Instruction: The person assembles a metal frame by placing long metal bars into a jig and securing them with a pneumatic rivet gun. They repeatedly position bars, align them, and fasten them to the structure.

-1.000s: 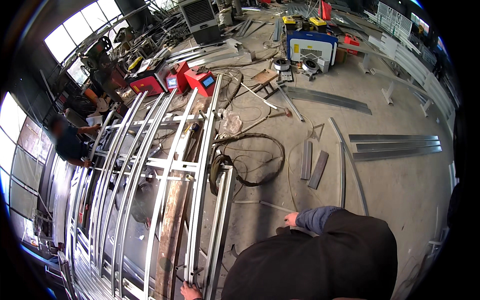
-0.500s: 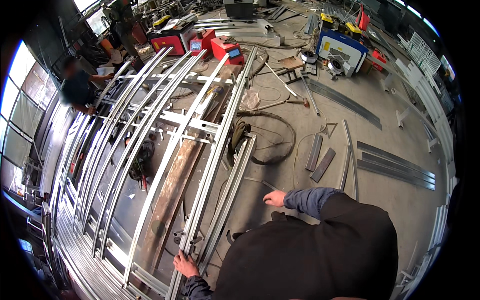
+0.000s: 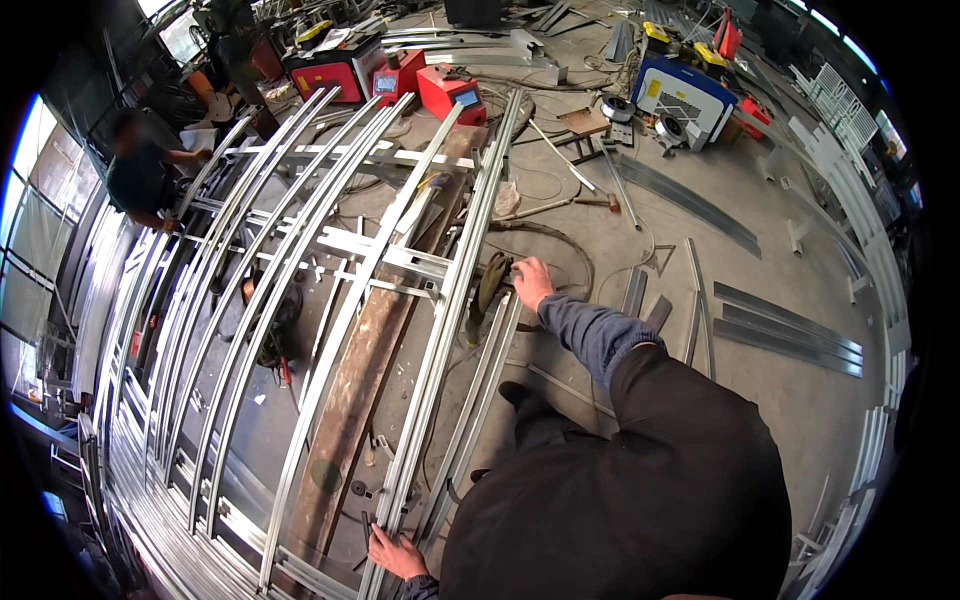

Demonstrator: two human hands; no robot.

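Observation:
My left hand is at the near end of the long silvery metal rails, its thumb and fingers on either side of one. It is closed on that rail. Further off, my right hand reaches forward with bent fingers beside a dark olive bundle. Its fingertips are partly hidden, and what they hold, if anything, cannot be made out. Just below this hand lies the far end of a shorter pair of rails. A rusty brown beam runs under the frame, left of the long rails.
Several curved rails spread over the left side, where a co-worker stands. Red machines and a blue-and-white machine stand at the back. Flat metal strips lie on the floor at right. A hose curls beyond my right hand.
My right hand has moved forward and slightly left, from over the floor to beside the dark bundle. My left hand has shifted slightly nearer me along the rails.

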